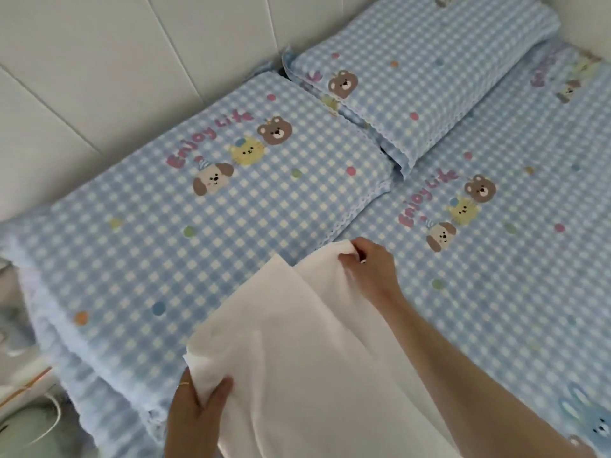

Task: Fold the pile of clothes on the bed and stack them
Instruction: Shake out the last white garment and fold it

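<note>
A plain white garment (297, 352) lies spread over the near part of the bed (496, 309), which is covered in blue checked bedding with cartoon animals. My left hand (195, 408) pinches the garment's near left corner between thumb and fingers. My right hand (370, 262) is stretched forward and grips the garment's far edge, bunching it slightly. A fold ridge runs diagonally between the two hands. The garment's lower part runs out of view at the bottom.
Two pillows in the same blue check lie at the head: one at the left (205, 180), one at the back right (413, 81). A white panelled wall (115, 61) borders the bed. The bed's left edge drops to the floor with cluttered items (26, 408).
</note>
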